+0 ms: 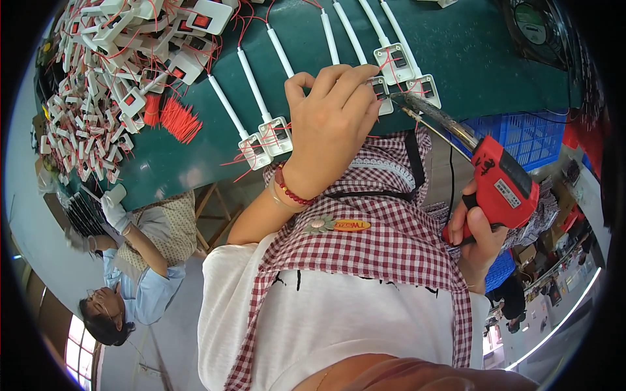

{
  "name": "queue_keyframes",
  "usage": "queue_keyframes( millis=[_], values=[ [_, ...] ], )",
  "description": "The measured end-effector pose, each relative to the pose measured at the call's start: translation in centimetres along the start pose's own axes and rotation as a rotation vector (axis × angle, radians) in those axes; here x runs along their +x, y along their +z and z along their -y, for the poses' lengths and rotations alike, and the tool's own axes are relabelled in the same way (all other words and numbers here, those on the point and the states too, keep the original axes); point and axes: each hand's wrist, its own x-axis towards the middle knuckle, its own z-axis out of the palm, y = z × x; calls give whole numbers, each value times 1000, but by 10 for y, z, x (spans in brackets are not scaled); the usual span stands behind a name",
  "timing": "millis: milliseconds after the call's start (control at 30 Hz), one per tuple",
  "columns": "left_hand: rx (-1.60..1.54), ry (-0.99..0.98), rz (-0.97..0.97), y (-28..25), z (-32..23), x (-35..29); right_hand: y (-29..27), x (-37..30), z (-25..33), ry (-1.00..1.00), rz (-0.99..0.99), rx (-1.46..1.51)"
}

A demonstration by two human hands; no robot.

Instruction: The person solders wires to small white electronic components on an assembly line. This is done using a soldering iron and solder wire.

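Observation:
My left hand (332,124) reaches over the green table (469,65), and its fingertips pinch a small white square module (381,98) with red wires at the table's edge. A bead bracelet is on that wrist. My right hand (475,236) grips the handle of a red soldering gun (503,184). The gun's long metal tip (399,98) touches the module right beside my left fingertips. More white modules on long white stems (251,85) lie in a row across the table, to either side of the one I hold.
A heap of white modules with red wires (111,58) fills the table's left part, beside a bundle of cut red wires (177,118). A blue crate (529,133) and a fan (538,26) are at right. Another person in white gloves (116,214) works at lower left.

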Motion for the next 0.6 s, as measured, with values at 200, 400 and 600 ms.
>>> queue_keyframes(
  millis=[200,400,600],
  values=[
    [-61,4,18,0,3,1,6,-3,3,34,-55,-82],
    [-103,-11,47,-2,3,1,9,-4,7,50,-82,-106],
    [-111,-17,67,-4,3,2,11,-5,8,61,-93,-111]
  ],
)
